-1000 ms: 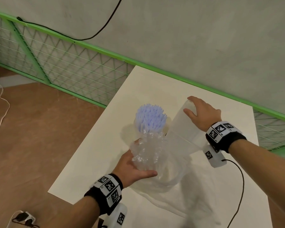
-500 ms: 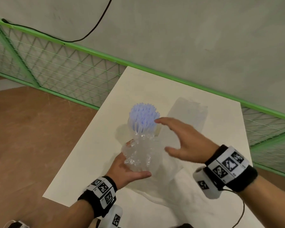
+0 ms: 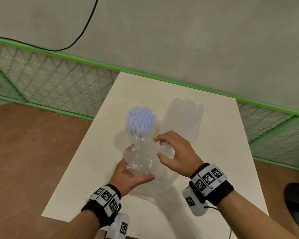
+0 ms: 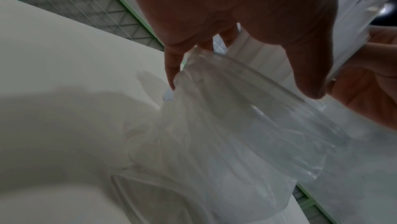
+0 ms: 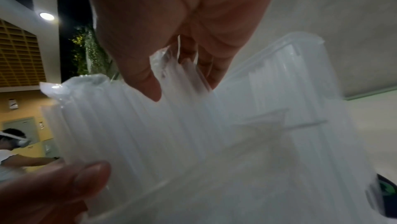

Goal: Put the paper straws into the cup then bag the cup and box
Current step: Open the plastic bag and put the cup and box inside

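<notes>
While the box (image 3: 183,118) is now lying alone on the table (image 3: 214,152) in the upper right of the head view, the right hand (image 3: 178,154), which was tipping that box a second ago, is arriving at the crinkled bundle of wrapped straws (image 3: 140,157) in mid-frame. Its fingers are curling onto the bundle's upper edge, the gap between thumb and fingers narrow. The left hand (image 3: 129,176) is staying just below, clasping the same bundle from the near side with the thumb lying across it. Behind them, a bunch of blue-tipped straws (image 3: 141,121) is standing upright; what is holding it is hidden. I am taking this to mean the box is waiting its turn and the straws are being settled first.

In the left wrist view, fingers and thumb are straddling what looks like a clear cup (image 4: 257,100) in mid-frame, closing on its rim, while the clear bag (image 4: 193,168) is draping loosely beneath it onto the table. Neither cup nor box is looking bagged yet.

In the right wrist view, the right fingers are pinching the plastic wrap ends at the top centre, the straws are filling the middle of the frame, and the left thumb is pressing them from the lower left.
</notes>
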`<action>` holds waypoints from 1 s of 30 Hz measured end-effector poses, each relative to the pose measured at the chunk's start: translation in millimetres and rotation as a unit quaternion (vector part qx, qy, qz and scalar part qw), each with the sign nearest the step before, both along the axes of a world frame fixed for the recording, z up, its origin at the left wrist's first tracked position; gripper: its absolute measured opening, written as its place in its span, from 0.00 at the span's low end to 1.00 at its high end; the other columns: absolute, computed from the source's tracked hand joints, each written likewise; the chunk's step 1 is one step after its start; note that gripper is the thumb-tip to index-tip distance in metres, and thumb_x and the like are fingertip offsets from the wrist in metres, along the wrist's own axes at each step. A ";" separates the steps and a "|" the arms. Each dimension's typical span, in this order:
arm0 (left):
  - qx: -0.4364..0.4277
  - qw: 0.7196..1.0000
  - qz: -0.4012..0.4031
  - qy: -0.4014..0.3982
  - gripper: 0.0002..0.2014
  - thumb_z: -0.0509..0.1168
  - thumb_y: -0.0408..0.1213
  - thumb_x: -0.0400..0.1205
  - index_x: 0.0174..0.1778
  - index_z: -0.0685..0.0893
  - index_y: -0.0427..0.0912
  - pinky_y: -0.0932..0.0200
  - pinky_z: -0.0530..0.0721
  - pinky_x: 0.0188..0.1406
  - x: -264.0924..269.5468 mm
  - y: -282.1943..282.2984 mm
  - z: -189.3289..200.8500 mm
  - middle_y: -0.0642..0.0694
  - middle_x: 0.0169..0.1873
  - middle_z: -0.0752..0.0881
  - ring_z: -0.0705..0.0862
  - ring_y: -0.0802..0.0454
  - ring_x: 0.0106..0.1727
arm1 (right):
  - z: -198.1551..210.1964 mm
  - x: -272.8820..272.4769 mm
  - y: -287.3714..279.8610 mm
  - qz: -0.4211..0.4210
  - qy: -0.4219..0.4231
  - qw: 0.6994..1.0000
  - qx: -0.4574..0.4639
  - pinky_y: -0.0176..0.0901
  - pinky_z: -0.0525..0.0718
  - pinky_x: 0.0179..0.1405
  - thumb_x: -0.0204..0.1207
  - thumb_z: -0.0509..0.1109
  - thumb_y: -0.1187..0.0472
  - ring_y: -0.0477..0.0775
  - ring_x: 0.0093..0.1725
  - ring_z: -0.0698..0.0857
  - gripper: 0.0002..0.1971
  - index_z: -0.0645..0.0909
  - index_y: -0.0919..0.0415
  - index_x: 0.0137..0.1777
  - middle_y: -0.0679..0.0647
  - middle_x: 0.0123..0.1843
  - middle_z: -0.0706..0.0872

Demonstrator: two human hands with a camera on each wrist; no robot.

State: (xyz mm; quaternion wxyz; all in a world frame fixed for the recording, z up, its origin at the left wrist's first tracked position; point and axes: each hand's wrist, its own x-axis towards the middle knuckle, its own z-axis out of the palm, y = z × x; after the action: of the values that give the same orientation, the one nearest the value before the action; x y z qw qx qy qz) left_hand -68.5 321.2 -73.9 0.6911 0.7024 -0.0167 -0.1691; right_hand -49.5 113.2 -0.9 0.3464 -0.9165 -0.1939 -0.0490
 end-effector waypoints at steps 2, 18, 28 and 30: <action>0.004 1.000 0.000 -0.002 0.46 0.89 0.35 0.59 0.73 0.75 0.49 0.52 0.84 0.66 0.1 0.0 -0.7 0.50 0.61 0.88 0.87 0.54 0.64 | -4.9 -2.6 1.0 -0.030 -0.014 0.999 0.018 0.29 0.76 0.54 0.70 0.76 0.64 0.40 0.50 0.80 0.13 0.84 0.55 0.55 0.48 0.51 0.80; 0.002 1.000 0.012 0.020 0.46 0.89 0.37 0.58 0.73 0.77 0.50 0.47 0.81 0.71 1.4 1.5 -0.1 0.50 0.62 0.88 0.86 0.55 0.65 | -25.9 -8.0 11.5 -0.091 -0.019 0.995 -0.035 0.33 0.77 0.45 0.80 0.71 0.59 0.44 0.46 0.80 0.06 0.79 0.54 0.54 0.44 0.50 0.82; -0.002 0.999 0.013 0.037 0.49 0.90 0.43 0.55 0.73 0.77 0.51 0.45 0.80 0.73 4.4 3.5 -3.0 0.50 0.63 0.88 0.86 0.54 0.66 | -12.1 0.9 7.4 -0.127 -0.051 0.987 -0.084 0.29 0.74 0.40 0.77 0.75 0.61 0.48 0.40 0.86 0.06 0.84 0.56 0.53 0.46 0.43 0.88; 0.000 0.999 0.009 0.038 0.48 0.90 0.40 0.56 0.74 0.77 0.50 0.46 0.80 0.73 4.5 3.4 -3.3 0.49 0.64 0.87 0.86 0.54 0.65 | -7.7 2.3 6.4 -0.137 -0.047 0.987 -0.074 0.33 0.80 0.40 0.76 0.75 0.60 0.47 0.38 0.87 0.07 0.84 0.56 0.52 0.45 0.42 0.88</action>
State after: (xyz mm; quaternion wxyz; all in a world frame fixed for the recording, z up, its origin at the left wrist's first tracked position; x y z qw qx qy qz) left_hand -64.0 324.6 -77.2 0.6927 0.6956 0.0162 -0.1897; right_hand -47.2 119.7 -8.6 0.2583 -0.9542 -0.0858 -0.1245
